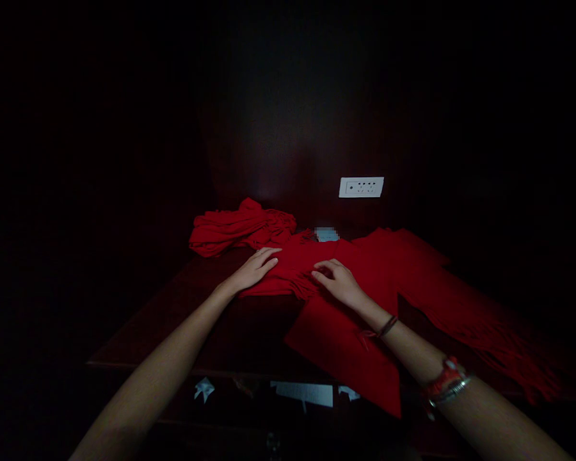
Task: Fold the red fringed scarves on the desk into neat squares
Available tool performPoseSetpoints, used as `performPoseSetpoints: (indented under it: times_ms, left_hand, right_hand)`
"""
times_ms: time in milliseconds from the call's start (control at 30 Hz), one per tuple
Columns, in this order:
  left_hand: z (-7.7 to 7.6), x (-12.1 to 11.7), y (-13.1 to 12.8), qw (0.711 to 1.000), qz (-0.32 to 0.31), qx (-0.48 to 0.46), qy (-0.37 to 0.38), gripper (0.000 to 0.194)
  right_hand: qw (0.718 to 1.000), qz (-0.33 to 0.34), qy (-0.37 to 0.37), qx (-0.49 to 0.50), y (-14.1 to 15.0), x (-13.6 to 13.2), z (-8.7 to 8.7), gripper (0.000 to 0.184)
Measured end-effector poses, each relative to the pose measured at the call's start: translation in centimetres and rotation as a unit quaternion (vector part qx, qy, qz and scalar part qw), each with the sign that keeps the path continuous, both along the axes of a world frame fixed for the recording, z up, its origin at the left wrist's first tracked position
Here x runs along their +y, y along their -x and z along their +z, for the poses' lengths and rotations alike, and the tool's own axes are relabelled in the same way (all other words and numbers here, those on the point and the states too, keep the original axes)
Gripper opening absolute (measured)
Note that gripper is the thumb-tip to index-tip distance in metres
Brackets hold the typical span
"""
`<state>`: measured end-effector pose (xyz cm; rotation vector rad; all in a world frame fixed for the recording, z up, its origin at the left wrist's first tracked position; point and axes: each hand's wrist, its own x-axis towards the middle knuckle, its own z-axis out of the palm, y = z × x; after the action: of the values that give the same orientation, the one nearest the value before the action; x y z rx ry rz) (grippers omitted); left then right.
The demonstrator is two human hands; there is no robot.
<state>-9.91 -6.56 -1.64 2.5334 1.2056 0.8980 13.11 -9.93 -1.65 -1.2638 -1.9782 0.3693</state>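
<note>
A red scarf [292, 257] with fringe lies folded on a dark wooden surface between my hands. My left hand [255, 270] rests on its left part, fingers stretched out flat. Over its right part is my right hand [340, 283], with loosely bent fingers and a gap between thumb and forefinger; nothing shows in its grip. Beneath my right wrist a flat red cloth panel [350, 349] hangs over the front edge. More red fabric with long fringe [489, 330] spreads out to the right. I cannot tell which red pieces belong together.
A bunched red cloth [240, 227] sits at the back left. Behind the scarf is a small pale blurred item [327, 234]. A white socket plate [361, 187] is on the dark back wall. Below the dark tabletop [173, 320], white papers [304, 393] show. Both sides are very dark.
</note>
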Motion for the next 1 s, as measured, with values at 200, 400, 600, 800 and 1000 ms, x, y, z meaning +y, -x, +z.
performPoseSetpoints:
  times_ms: [200,400,600,800,1000]
  left_hand:
    - [-0.2,0.2,0.9,0.993,-0.002,0.081,0.091,0.050]
    - [0.2,0.0,-0.1,1.000,-0.011,-0.008,-0.023,0.024]
    - [0.4,-0.6,-1.0,0.996,0.012,-0.043,-0.082,0.014]
    - [0.3,-0.9,-1.5,0.997,0.023,-0.019,-0.077,0.016]
    - [0.0,-1.3,-2.4,0.999,-0.012,0.035,-0.038,0.015]
  right_hand:
    - [0.981,0.037,0.187,-0.015,3.4,3.3,1.0,0.023]
    - [0.990,0.044,0.098,0.095,4.2,3.2,-0.3,0.021]
    - [0.989,0.047,0.085,0.114,2.8,2.2,0.0,0.017]
    - [0.978,0.064,0.191,0.049,2.7,2.6,-1.1,0.015]
    - [0.982,0.025,0.167,0.086,3.7,2.1,-0.9,0.013]
